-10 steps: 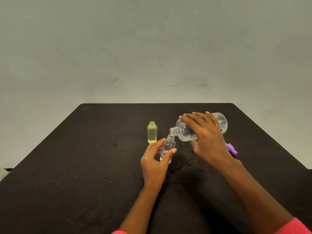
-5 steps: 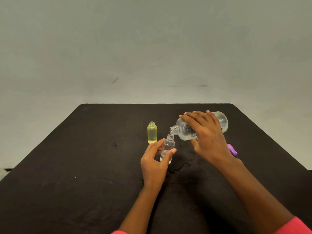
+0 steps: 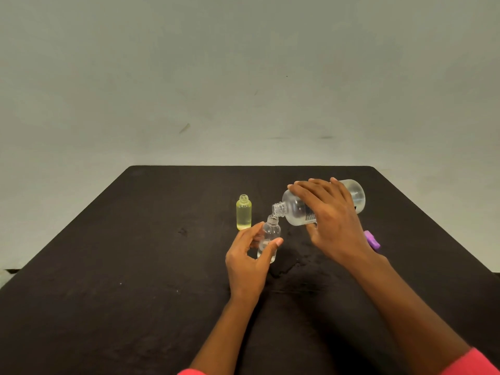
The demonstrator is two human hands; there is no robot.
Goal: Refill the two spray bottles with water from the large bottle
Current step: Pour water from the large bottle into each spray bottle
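Operator: Status, head view?

Reviewer: Pour step, second bottle by my read. Right hand (image 3: pixel 332 226) grips the large clear plastic bottle (image 3: pixel 293 209), fingers wrapped over its top, thumb underneath. It's tipped close to horizontal, neck low and to the left, right above the mouth of the small clear spray bottle (image 3: pixel 270 230). Left hand (image 3: pixel 247 263) holds that one upright on the black table (image 3: pixel 135 239), thumb and fingers curled loosely round its lower body.

Operator: Water flowing?

Reviewer: Can't make out a stream. Small clear one looks only part full. The small yellow-tinted spray bottle (image 3: pixel 243 212) stands uncapped just behind-left and looks filled.

Operator: Next?

Reviewer: Hold the mouths aligned, tilt slowly, and level off before the neck floods. Narrow opening, so spill risk. Purple cap (image 3: pixel 372 239) lies behind the right wrist. Capping isn't done.
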